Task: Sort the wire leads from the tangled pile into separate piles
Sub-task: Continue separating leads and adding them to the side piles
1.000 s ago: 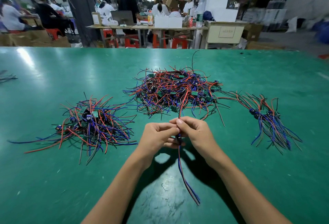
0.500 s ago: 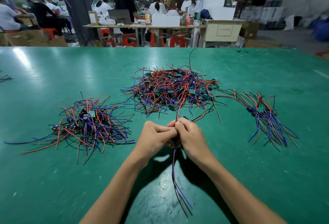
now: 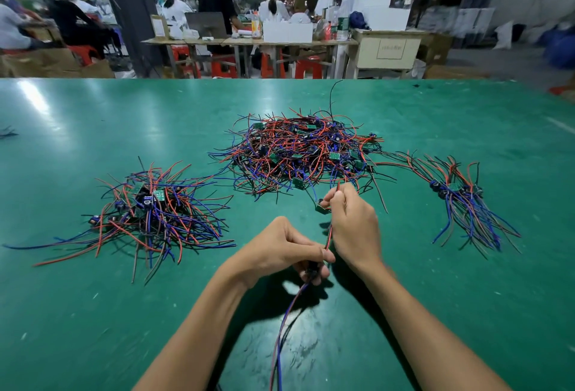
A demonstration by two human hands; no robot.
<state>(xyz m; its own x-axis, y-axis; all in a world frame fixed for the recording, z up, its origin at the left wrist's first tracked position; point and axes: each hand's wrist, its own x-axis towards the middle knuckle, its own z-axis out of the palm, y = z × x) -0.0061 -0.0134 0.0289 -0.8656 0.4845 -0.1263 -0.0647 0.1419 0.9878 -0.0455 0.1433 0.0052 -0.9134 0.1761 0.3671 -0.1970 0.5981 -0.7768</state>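
A tangled pile [image 3: 298, 154] of red, blue and black wire leads with small green boards lies mid-table. A looser sorted pile [image 3: 155, 216] sits to the left, and a tidier bundle [image 3: 460, 204] lies to the right. My left hand [image 3: 280, 250] grips one wire lead [image 3: 283, 328] at its small dark part; its red and blue wires trail toward me. My right hand [image 3: 351, 219] is further out, pinching the red wires of that lead near the tangled pile's front edge.
The green table [image 3: 93, 313] stretches wide around the piles. A few stray wires [image 3: 7, 132] lie at the far left edge. Beyond the far edge, people work at tables with red stools and boxes.
My hands were together on the lead; now the right hand has moved up and away along the red wires while the left hand has dropped toward me.
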